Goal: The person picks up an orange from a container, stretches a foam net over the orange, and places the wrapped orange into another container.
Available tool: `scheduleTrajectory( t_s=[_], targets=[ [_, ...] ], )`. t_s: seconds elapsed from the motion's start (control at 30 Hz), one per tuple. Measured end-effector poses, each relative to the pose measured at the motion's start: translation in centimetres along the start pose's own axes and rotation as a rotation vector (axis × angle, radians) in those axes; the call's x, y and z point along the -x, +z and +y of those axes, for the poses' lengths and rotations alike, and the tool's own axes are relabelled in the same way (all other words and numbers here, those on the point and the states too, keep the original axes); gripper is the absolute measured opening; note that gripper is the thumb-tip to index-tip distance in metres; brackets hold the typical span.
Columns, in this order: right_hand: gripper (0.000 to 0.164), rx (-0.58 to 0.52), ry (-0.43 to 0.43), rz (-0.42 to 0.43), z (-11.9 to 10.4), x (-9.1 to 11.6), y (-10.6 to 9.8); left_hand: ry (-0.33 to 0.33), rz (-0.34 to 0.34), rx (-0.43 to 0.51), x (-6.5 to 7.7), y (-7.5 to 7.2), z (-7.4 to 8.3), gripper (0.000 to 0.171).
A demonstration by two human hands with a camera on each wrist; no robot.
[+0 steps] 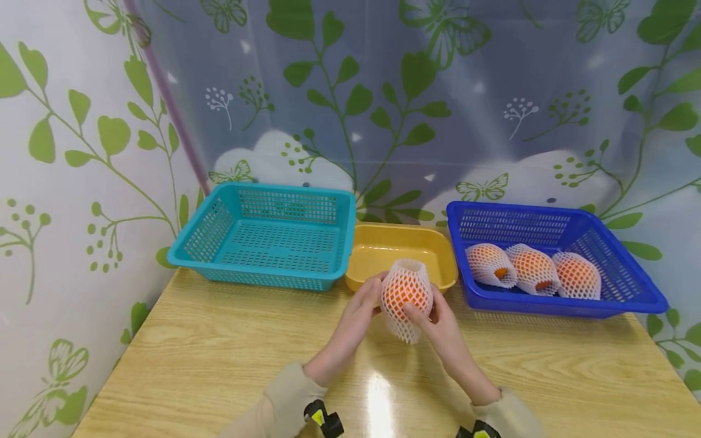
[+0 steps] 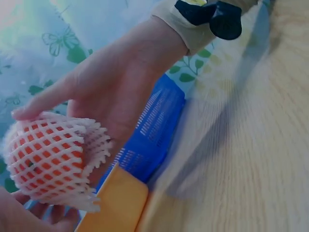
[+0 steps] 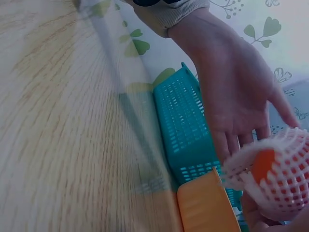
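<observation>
An orange [image 1: 406, 292] in a white foam net sleeve is held upright between both hands over the table, in front of the yellow bin [image 1: 378, 243]. My left hand [image 1: 353, 319] grips its left side, with the thumb on the net and the fingers behind it, as the right wrist view shows. From the other side my right hand [image 1: 446, 334] holds the fruit, thumb across its front. In the left wrist view the sleeve's loose end stands out past the orange [image 2: 53, 157]. Bare orange skin shows through the sleeve's opening in the right wrist view, on the orange [image 3: 264, 164].
Left of the yellow bin stands a teal basket [image 1: 274, 246] with nothing in it. To the right, a blue basket [image 1: 547, 307] contains three net-wrapped oranges [image 1: 531, 271]. All three containers line the back of the wooden table [image 1: 219, 347], against a leaf-printed curtain [image 1: 383, 121].
</observation>
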State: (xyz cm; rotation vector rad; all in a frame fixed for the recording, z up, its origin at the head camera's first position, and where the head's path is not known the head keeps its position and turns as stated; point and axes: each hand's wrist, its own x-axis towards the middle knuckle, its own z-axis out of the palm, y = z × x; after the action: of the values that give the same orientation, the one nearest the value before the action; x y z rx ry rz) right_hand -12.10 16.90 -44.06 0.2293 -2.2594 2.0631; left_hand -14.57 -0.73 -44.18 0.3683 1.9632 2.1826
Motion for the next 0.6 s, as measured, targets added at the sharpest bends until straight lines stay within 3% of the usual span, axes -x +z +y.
scheduleTrajectory(
  t_s=[0.2,0.37,0.47,0.6],
  targets=[
    [0.059,0.03,0.016,-0.004,0.0,-0.2,0.0,0.027,-0.02,-0.016,-0.1,-0.1,0.1,0.051],
    [0.074,0.115,0.04,-0.027,-0.5,-0.2,-0.2,0.068,-0.046,-0.026,-0.2,-0.4,0.2,0.049],
    [0.081,0.171,0.007,-0.03,-1.5,-0.8,-1.2,0.1,-0.064,-0.036,-0.2,-0.5,0.4,0.05],
    [0.085,0.233,-0.047,0.025,-4.0,-2.3,-4.2,0.121,-0.07,-0.06,-0.2,-0.5,0.7,0.049]
  ],
)
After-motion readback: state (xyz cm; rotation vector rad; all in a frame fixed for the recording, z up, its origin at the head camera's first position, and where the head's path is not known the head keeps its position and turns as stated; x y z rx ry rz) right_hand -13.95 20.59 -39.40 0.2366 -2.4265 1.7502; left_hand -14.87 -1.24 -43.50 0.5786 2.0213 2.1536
